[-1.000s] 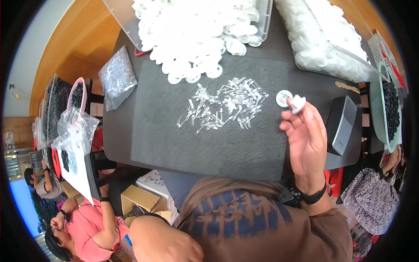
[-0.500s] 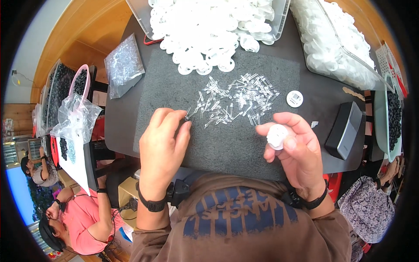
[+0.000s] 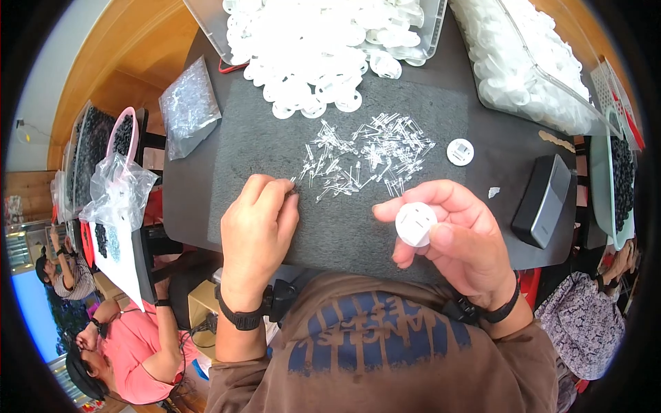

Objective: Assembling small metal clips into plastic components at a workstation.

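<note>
My right hand (image 3: 468, 237) pinches a small white round plastic cap (image 3: 414, 226) between thumb and fingers; its slotted flat face is turned up. Over the left part of the dark mat (image 3: 241, 138), my left hand (image 3: 256, 224) is closed, thumb against forefinger. A clear LED (image 3: 293, 182) with thin wire legs pokes out at those fingertips, mostly hidden. Beyond both hands lies a loose spread of clear LEDs (image 3: 392, 148) with metal legs. Another white round piece (image 3: 460, 152) rests right of the spread, by the mat's edge.
White plastic parts (image 3: 310, 55) spill from a clear bin at the back; a second full bin (image 3: 530, 76) stands back right. A bag of clear pieces (image 3: 189, 107) lies left. A black-and-grey box (image 3: 542, 201) stands right. People sit at both sides.
My right hand has shifted a little left, and the white cap has turned so its slotted face shows. My left hand stays nearly in place, fingers still pinched. The whole view has shifted slightly.
</note>
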`<state>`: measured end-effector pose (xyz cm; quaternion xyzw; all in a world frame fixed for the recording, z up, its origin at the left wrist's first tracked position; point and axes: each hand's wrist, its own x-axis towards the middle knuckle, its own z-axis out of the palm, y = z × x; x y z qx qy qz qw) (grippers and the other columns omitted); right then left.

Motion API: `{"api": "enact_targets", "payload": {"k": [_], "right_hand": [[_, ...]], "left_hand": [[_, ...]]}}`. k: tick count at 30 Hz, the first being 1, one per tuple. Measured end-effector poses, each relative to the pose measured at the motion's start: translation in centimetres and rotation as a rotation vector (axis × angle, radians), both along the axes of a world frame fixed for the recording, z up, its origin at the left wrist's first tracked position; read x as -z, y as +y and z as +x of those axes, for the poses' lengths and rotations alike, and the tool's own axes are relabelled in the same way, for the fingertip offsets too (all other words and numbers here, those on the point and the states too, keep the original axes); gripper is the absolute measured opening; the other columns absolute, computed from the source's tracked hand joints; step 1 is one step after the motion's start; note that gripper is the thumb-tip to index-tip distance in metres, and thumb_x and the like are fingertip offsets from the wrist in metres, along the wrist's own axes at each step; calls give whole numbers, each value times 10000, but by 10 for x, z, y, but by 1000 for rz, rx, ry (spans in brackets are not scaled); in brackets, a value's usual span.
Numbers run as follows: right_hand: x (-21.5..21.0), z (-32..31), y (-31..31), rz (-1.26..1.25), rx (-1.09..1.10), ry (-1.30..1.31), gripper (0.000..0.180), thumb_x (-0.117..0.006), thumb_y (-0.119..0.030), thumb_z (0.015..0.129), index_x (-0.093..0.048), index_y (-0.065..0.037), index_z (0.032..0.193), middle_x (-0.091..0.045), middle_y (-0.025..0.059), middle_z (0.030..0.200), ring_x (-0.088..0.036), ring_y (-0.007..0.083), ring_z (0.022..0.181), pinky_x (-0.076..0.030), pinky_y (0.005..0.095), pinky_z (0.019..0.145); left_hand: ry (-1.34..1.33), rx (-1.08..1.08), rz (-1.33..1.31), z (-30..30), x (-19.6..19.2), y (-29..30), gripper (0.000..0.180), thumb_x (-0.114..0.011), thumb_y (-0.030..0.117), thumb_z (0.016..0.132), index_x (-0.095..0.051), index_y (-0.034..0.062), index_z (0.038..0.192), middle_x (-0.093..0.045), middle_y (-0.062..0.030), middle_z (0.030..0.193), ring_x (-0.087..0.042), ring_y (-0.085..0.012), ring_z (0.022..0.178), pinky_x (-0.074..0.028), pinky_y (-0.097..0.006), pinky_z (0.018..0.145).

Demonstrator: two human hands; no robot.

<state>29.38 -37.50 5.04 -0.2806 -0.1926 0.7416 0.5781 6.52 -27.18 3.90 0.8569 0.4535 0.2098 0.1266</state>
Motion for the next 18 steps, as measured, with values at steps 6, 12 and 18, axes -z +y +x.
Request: {"api": "enact_targets", "payload": {"k": [6, 12, 18], "right_hand": [[-3, 1, 1, 21, -2, 16, 355, -584, -107, 912, -495, 11, 1235, -569, 216, 1236, -645, 189, 922, -533, 342, 833], [-8, 1, 1, 25, 4, 23, 360, -583, -110, 913, -493, 16, 1238, -570, 222, 1232, -645, 190, 929, -534, 343, 830], [-8, 1, -1, 49, -60, 70, 386, -603, -138, 914, -488, 28, 1243, -572, 226, 1226, -638, 191, 945, -539, 348, 836]], "left_hand": [[48, 6, 53, -3, 4, 4, 122, -683, 12, 763, -621, 27, 867, -600, -99, 824, -620, -292, 722, -497, -341, 633], [103, 75, 162, -3, 7, 1, 115, -661, -31, 750, -611, 28, 835, -595, -103, 816, -608, -282, 696, -488, -342, 614], [-230, 95, -73, 1, -14, -12, 115, -606, -76, 798, -591, 14, 869, -600, -88, 845, -564, -127, 662, -431, -239, 568]]}}
